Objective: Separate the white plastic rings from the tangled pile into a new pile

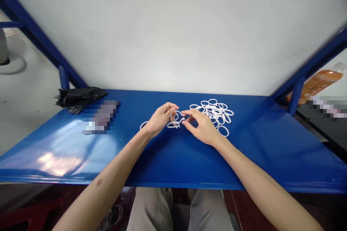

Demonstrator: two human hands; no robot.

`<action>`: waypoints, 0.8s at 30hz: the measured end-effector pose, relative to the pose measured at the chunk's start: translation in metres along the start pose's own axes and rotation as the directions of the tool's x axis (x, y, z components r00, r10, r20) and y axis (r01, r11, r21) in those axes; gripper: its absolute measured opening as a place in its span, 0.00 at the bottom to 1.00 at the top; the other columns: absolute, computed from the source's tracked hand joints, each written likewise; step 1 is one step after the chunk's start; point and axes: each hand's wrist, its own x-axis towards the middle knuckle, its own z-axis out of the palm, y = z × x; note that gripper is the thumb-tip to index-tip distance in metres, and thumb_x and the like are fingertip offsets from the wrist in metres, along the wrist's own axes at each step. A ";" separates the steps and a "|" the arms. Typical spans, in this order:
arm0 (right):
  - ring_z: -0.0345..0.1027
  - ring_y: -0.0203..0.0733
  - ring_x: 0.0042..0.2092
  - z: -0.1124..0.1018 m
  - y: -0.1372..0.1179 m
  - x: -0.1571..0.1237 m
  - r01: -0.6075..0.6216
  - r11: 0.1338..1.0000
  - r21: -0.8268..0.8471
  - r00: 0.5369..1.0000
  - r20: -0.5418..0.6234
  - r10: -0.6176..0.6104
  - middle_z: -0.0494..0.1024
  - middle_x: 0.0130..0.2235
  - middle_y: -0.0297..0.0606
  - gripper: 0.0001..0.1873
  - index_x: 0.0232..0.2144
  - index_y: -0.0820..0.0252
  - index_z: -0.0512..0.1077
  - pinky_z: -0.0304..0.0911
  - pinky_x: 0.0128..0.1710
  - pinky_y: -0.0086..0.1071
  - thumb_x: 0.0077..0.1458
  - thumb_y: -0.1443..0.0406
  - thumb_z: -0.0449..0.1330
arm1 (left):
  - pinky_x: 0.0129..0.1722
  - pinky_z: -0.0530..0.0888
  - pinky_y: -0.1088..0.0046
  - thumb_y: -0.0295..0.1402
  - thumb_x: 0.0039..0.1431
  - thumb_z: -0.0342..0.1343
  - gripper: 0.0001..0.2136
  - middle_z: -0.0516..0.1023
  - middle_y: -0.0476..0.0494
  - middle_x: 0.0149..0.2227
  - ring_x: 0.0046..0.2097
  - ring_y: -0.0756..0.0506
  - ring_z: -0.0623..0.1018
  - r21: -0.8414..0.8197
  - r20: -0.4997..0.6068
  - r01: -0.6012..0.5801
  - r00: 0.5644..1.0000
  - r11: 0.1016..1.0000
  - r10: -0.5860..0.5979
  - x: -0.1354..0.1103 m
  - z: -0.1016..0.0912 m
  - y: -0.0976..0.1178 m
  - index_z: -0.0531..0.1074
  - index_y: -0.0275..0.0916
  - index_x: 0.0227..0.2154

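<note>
Between my two hands, above the blue table, is a white plastic ring [171, 118] that looks like a shower curtain ring. The fingers of my left hand [161, 118] pinch its left side. My right hand [202, 125] pinches the small end piece on its right side between thumb and fingertips. Just below, another white ring [172, 125] lies on the table. A further ring [142, 125] is partly hidden behind my left wrist. To the right, beyond my right hand, spreads a loose pile of white rings [217, 111].
The blue table [173, 166] meets a pale back panel [173, 36]. A black plastic bag [78, 97] and a blurred-out flat object [103, 117] lie at left. Blue metal bars slant up both sides. At far right is a bottle of orange drink [320, 83].
</note>
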 end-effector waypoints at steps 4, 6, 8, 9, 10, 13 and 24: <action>0.76 0.40 0.39 0.000 -0.001 0.000 0.033 0.999 -0.025 0.999 -0.004 -0.033 0.79 0.46 0.39 0.10 0.49 0.53 0.73 0.73 0.42 0.38 0.67 0.63 0.56 | 0.31 0.69 0.76 0.39 0.62 0.57 0.09 0.70 0.51 0.29 0.29 0.52 0.70 0.045 0.001 -0.007 1.000 0.999 0.007 -0.002 0.003 0.002 0.71 0.38 0.38; 0.76 0.41 0.40 0.000 0.001 0.001 0.025 0.999 -0.046 0.999 -0.023 -0.026 0.79 0.44 0.39 0.09 0.48 0.54 0.73 0.73 0.42 0.38 0.68 0.63 0.55 | 0.33 0.71 0.74 0.41 0.63 0.56 0.12 0.73 0.49 0.32 0.32 0.51 0.73 0.118 0.000 -0.024 1.000 0.993 0.024 -0.003 0.004 0.001 0.71 0.38 0.42; 0.76 0.41 0.39 0.000 0.004 0.001 0.009 0.998 -0.066 0.998 -0.054 -0.012 0.79 0.43 0.39 0.09 0.47 0.54 0.73 0.73 0.40 0.37 0.68 0.64 0.55 | 0.34 0.73 0.72 0.43 0.60 0.59 0.16 0.75 0.45 0.38 0.35 0.49 0.75 0.257 -0.024 -0.068 0.997 0.964 0.077 -0.003 0.004 0.000 0.70 0.38 0.46; 0.75 0.41 0.38 -0.001 0.004 0.001 -0.003 0.997 -0.078 0.998 -0.070 -0.003 0.79 0.43 0.39 0.09 0.47 0.55 0.73 0.72 0.39 0.37 0.68 0.64 0.55 | 0.34 0.73 0.72 0.43 0.58 0.62 0.19 0.76 0.44 0.41 0.37 0.48 0.76 0.341 -0.038 -0.093 0.993 0.935 0.113 -0.003 0.003 -0.001 0.70 0.39 0.48; 0.75 0.41 0.37 -0.002 0.005 0.001 -0.015 0.996 -0.091 0.996 -0.085 0.007 0.79 0.42 0.39 0.09 0.47 0.55 0.73 0.72 0.38 0.37 0.68 0.64 0.55 | 0.34 0.73 0.72 0.43 0.56 0.64 0.22 0.76 0.43 0.43 0.37 0.48 0.77 0.420 -0.048 -0.111 0.988 0.901 0.145 -0.003 0.003 -0.003 0.69 0.39 0.49; 0.75 0.41 0.36 -0.004 0.006 0.001 -0.039 0.991 -0.130 0.994 -0.107 0.025 0.79 0.42 0.40 0.09 0.45 0.56 0.74 0.72 0.36 0.36 0.67 0.64 0.55 | 0.34 0.72 0.71 0.40 0.55 0.65 0.19 0.78 0.47 0.37 0.34 0.49 0.76 0.565 -0.029 -0.142 0.981 0.813 0.192 -0.004 0.002 -0.004 0.70 0.40 0.47; 0.75 0.43 0.37 -0.010 0.021 0.002 -0.088 0.978 -0.191 0.978 -0.202 0.049 0.80 0.38 0.39 0.07 0.40 0.56 0.74 0.71 0.38 0.37 0.66 0.63 0.56 | 0.38 0.70 0.69 0.27 0.60 0.53 0.09 0.75 0.49 0.33 0.36 0.47 0.74 0.748 0.054 -0.282 0.928 0.601 0.368 -0.007 0.000 0.004 0.71 0.41 0.43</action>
